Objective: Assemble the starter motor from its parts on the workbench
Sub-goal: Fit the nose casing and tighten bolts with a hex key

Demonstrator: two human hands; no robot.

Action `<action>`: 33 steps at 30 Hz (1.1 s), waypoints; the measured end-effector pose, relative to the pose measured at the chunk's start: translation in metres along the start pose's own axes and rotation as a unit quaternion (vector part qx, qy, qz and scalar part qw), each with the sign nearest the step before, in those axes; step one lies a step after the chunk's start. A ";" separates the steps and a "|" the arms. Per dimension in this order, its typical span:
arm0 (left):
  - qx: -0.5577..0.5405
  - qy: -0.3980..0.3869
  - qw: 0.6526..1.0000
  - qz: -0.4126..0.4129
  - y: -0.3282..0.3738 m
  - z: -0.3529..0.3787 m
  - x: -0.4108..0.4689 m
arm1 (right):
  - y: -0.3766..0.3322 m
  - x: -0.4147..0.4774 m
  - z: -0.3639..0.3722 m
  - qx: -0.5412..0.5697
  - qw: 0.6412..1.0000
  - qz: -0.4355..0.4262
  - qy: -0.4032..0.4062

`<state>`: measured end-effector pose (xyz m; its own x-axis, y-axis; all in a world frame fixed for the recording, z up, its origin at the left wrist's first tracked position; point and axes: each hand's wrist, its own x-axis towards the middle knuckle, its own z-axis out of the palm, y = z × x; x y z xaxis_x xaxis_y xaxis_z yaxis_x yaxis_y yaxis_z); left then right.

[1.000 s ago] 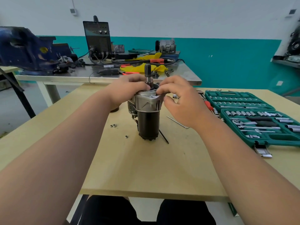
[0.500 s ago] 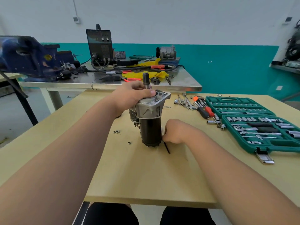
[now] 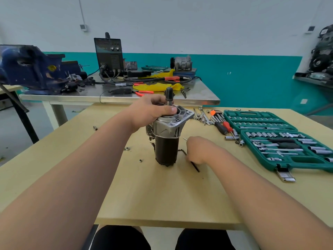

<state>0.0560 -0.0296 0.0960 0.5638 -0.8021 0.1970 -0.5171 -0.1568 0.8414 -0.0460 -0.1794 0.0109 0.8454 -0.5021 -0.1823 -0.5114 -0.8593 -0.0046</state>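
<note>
The starter motor point(image 3: 166, 141) stands upright on the wooden workbench point(image 3: 162, 195), black body below, silver aluminium end housing on top, shaft pointing up. My left hand point(image 3: 151, 110) grips the top of the housing beside the shaft. My right hand point(image 3: 198, 149) is down on the bench just right of the motor's base, fingers curled round a black hex key point(image 3: 195, 166) whose long end sticks out toward me and whose bent end shows at the motor side. A thin long bolt point(image 3: 185, 139) pokes out behind that hand.
An open green socket set point(image 3: 281, 141) fills the right side of the bench. Screwdrivers and loose sockets point(image 3: 221, 126) lie left of it. Small nuts point(image 3: 127, 148) lie left of the motor. A steel table point(image 3: 117, 98) with a blue vise and a welder stands behind.
My right hand left the top of the housing, dropped to the bench at the motor's right and took hold of the hex key. My left hand stays on the housing.
</note>
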 end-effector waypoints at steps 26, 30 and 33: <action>0.018 -0.016 1.000 0.014 0.004 -0.002 -0.003 | -0.016 -0.062 -0.084 0.511 0.775 -0.203 0.311; 0.014 -0.013 1.000 0.010 0.005 -0.001 -0.003 | -0.020 -0.062 -0.081 0.509 0.754 -0.225 0.349; 0.011 -0.013 1.000 0.006 0.005 0.000 -0.004 | -0.021 -0.062 -0.080 0.509 0.747 -0.234 0.358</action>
<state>0.0509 -0.0272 0.0994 0.5398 -0.8192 0.1937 -0.5387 -0.1593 0.8273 -0.0754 -0.1375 0.1013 0.6476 -0.4073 0.6440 0.3215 -0.6202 -0.7155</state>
